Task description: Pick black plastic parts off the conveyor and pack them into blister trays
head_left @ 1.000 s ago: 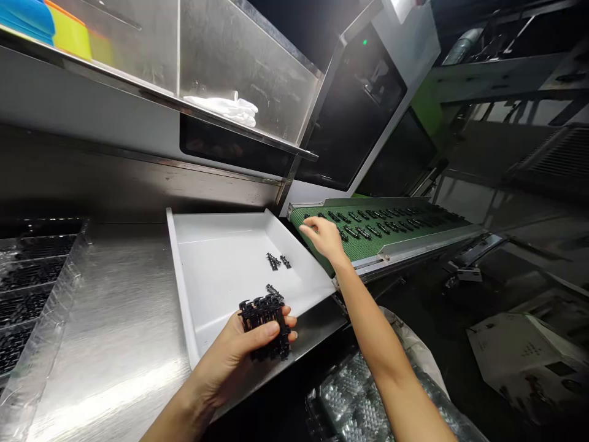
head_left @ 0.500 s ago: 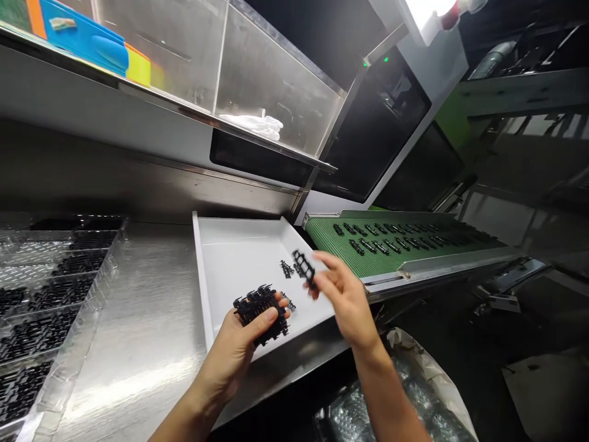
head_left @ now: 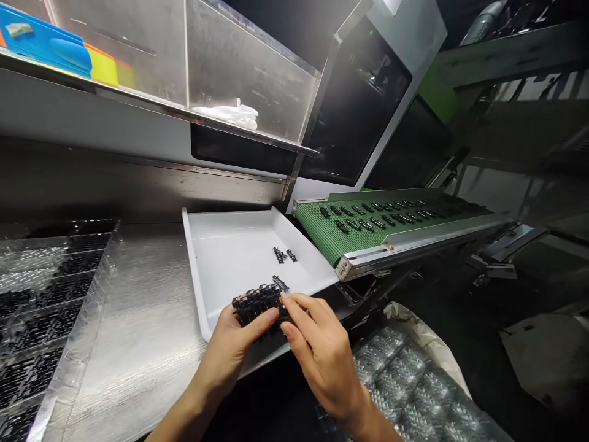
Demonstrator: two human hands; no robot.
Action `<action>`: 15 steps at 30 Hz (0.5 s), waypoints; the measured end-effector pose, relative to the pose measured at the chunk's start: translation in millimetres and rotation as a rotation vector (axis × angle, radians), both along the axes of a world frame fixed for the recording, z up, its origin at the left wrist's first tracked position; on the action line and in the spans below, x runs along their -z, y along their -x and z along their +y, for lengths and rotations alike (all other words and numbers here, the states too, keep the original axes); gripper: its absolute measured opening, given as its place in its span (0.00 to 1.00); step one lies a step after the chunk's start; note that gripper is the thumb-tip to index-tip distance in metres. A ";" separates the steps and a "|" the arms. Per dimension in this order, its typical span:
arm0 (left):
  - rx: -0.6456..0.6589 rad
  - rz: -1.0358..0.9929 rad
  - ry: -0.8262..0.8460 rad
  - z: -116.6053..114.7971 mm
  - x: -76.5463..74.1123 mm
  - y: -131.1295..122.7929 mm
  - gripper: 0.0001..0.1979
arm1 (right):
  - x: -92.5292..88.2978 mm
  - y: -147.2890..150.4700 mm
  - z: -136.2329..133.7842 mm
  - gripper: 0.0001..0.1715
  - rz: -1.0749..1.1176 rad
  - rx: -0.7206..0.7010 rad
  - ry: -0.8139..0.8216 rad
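Note:
A stack of small black plastic frame-like parts (head_left: 252,302) sits in my left hand (head_left: 227,350), with the thumb pressed across its near side. My right hand (head_left: 329,353) is at the right end of that stack, its fingertips closed around a black plastic part there, which they mostly cover. Both hands are over the near edge of a white tray (head_left: 221,252). Inside the tray, a few loose black parts (head_left: 278,255) lie towards the right, and another loose part (head_left: 280,283) lies just beyond the stack.
A green conveyor belt (head_left: 322,236) carrying rows of black parts meets the tray's right side. Clear compartmented trays (head_left: 99,294) of black parts stand at left. Above hangs a shelf with white gloves (head_left: 230,115). Below right is a bag of clear plastic trays (head_left: 405,374).
My right hand has brought a black part from over the tray's right side down and left to the stack. My left hand stays around the stack. The view has shifted slightly right.

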State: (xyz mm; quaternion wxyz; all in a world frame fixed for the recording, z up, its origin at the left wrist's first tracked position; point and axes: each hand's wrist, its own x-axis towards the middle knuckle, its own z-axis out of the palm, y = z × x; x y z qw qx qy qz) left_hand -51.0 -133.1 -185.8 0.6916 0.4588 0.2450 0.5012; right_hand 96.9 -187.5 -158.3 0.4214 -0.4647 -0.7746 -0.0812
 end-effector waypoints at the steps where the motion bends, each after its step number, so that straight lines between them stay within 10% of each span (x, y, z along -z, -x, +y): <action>1: -0.014 0.022 -0.019 -0.8 0.4 -0.3 0.13 | 3.2 1.1 -0.1 0.19 0.046 -0.002 0.004; 15: 0.041 0.110 -0.109 6.1 5.8 4.7 0.11 | 3.7 -3.5 11.1 0.13 0.412 -0.095 0.114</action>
